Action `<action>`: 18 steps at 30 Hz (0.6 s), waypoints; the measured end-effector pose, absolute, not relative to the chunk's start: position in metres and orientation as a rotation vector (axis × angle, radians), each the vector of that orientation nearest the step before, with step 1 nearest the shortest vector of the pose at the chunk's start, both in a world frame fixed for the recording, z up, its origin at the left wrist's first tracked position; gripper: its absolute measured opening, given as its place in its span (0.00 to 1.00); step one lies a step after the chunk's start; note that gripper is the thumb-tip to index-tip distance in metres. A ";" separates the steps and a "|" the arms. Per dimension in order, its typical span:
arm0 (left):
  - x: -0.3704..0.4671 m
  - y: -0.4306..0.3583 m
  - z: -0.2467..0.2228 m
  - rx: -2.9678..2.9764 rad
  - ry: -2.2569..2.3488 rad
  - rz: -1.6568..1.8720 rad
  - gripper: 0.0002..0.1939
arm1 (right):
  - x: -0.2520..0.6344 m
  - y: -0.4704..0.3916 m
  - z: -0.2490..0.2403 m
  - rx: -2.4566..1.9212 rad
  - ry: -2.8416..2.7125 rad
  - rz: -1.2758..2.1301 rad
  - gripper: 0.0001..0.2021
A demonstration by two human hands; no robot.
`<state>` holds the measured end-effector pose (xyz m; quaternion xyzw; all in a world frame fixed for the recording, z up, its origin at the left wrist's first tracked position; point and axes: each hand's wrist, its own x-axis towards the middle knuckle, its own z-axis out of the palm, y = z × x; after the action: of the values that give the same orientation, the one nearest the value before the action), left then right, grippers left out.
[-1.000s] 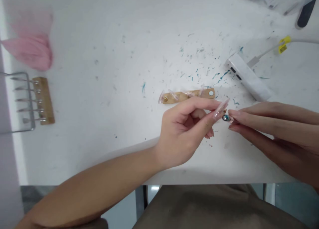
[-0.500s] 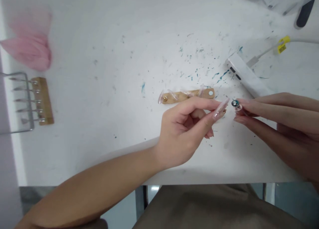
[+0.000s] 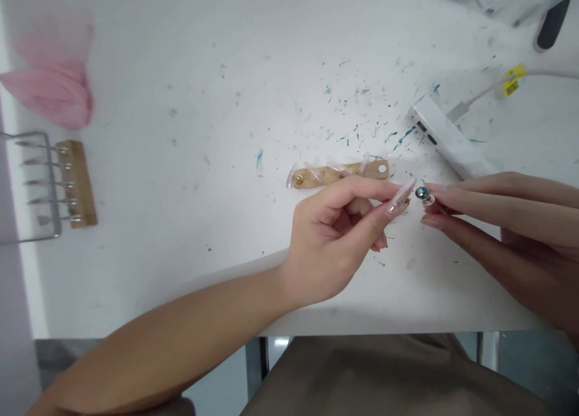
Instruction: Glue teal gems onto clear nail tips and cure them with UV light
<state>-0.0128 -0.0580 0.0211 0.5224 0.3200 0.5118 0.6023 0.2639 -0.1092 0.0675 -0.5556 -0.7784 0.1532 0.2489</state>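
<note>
while left hand (image 3: 337, 241) pinches a clear nail tip (image 3: 400, 197), right hand (image 3: 506, 229) grips teal-tipped tool (image 3: 424, 193)

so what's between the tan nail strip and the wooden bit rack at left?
Head view: only bare white table with faint specks lies between the nail strip and bit rack.

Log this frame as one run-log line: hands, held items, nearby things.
left hand: pinches clear nail tip | right hand: fingers hold small teal-headed piece beside tip | wooden nail strip just behind | white table, teal flecks
</note>
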 end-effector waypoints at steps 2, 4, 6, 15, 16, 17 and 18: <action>-0.013 -0.058 0.021 1.219 0.751 1.184 0.05 | 0.273 -0.116 0.063 -1.539 -2.084 0.421 0.27; -0.012 -0.058 0.021 1.238 0.771 1.179 0.03 | 0.277 -0.118 0.061 -1.542 -2.071 0.423 0.28; -0.012 -0.059 0.021 1.247 0.785 1.175 0.02 | 0.275 -0.116 0.063 -1.529 -2.078 0.422 0.26; -0.014 -0.057 0.022 1.229 0.793 1.146 0.03 | 0.243 -0.091 0.077 -1.249 -2.346 0.339 0.16; -0.015 -0.057 0.022 1.238 0.809 1.133 0.04 | 0.242 -0.093 0.075 -1.283 -2.314 0.344 0.15; -0.015 -0.057 0.021 1.245 0.826 1.121 0.06 | 0.242 -0.095 0.072 -1.331 -2.279 0.360 0.15; -0.015 -0.057 0.021 1.250 0.836 1.114 0.07 | 0.243 -0.097 0.068 -1.382 -2.245 0.382 0.16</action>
<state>-0.0153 -0.0573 0.0207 0.5377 0.3594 0.4792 0.5933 0.2429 -0.0971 0.0683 -0.5041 -0.8189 0.1395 0.2364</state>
